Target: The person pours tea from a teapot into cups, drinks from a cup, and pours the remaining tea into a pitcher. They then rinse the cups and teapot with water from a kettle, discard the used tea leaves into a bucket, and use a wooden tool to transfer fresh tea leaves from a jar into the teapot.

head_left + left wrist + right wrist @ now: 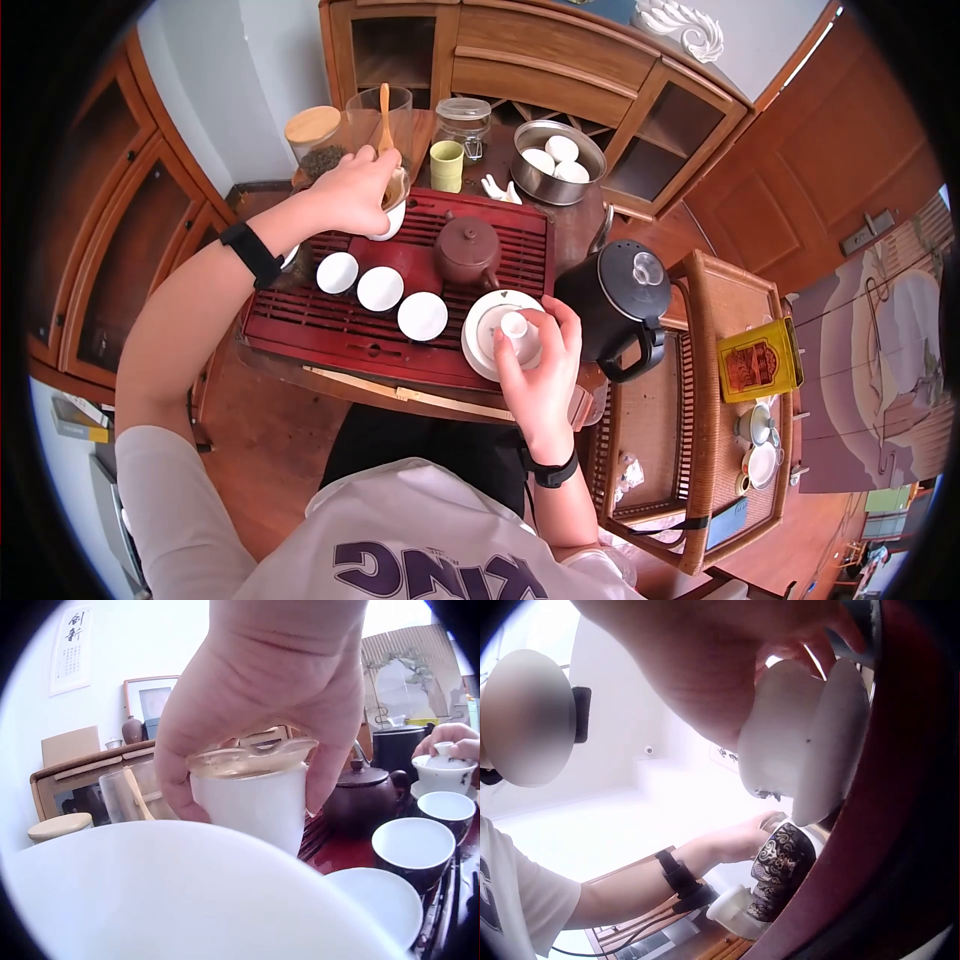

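Note:
My left hand [350, 190] grips a clear-rimmed vessel from above; the left wrist view shows its white body [251, 810] between thumb and fingers of the hand [262, 682]. My right hand [545, 385] pinches the knob of a white lidded bowl's lid [514, 324], with the bowl on a saucer [478, 350] at the tray's right front. In the left wrist view the lid [444, 760] lies on the bowl [442, 778]. Several cups, three of them [337, 272] [380, 289] [423, 316] in a row, stand between my hands. A brown teapot [468, 250] is behind them.
The red slatted tray [300, 335] carries the tea things. Right of it stands a black kettle [615, 300]. Behind are a steel pot [548, 188], green cup [446, 166], glass jar [463, 122] and wooden-lidded jar [312, 125]. A wicker cart [712, 300] is at the right.

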A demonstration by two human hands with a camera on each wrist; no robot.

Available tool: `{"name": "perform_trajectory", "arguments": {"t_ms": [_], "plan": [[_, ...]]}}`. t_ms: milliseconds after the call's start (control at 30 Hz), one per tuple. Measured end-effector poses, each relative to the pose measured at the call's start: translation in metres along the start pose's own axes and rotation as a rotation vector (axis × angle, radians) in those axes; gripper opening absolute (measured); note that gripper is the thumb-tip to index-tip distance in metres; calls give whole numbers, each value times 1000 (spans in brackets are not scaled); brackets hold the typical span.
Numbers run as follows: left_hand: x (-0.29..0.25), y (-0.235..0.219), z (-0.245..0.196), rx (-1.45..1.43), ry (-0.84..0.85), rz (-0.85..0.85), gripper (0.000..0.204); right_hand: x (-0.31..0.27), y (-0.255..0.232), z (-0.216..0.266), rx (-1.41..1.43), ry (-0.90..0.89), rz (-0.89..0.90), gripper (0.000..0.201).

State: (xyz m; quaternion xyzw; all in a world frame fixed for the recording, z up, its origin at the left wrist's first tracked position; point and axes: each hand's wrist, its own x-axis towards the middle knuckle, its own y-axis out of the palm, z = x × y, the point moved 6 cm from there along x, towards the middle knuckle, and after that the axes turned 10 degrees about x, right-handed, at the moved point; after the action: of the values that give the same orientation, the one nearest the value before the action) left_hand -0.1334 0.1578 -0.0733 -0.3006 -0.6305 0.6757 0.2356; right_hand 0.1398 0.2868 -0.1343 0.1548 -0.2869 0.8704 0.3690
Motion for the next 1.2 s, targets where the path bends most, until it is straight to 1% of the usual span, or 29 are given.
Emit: {"name": "perform_trajectory", "arguments": {"t_ms": [33,100,133,200,400,533,600,700,767,833,900,967,1000,1100,1200], "plan": [[3,1,4,2,2,-2,78,-1,1,-2,21,4,-9,33],[7,2,2,-37,126,-16,79,-2,2,-5,32,-15,-21,33],[9,4,4,-37,126,-15,79,-2,2,-6,42,-33,-31,33],[10,4,4,-52,86,-5,80,-3,2,-7,60,-48,-46,33],[10,4,10,-133,70,-17,81,-4,2,-9,104,-56,-74,32],[8,4,9,-92,54,-10,87,-4,2,-9,102,-44,-70,31],[3,1,8,-26,-42,9,94,-3,0,-7,91,-56,-74,30],[-2,5,7,-68,-77,32,98,1,-2,-5,87,-66,-84,30],[-5,4,3,-46,-77,23,97,4,-4,-4,90,-65,-90,29],[-5,5,3,-26,-78,12,97,6,-7,-8,112,-14,-85,29],[-4,4,3,-7,-45,-79,95,9,-13,-9,105,-32,-103,28],[-1,4,4,-26,-46,-68,94,12,-20,-8,120,-11,-112,28],[0,4,4,-43,-50,-58,92,13,-25,-6,94,-31,-126,28],[0,4,4,-92,-60,-82,88,11,-34,-8,186,-17,-198,25],[-1,2,4,-89,-57,-94,85,-6,-35,-26,414,-19,-332,29]]}}
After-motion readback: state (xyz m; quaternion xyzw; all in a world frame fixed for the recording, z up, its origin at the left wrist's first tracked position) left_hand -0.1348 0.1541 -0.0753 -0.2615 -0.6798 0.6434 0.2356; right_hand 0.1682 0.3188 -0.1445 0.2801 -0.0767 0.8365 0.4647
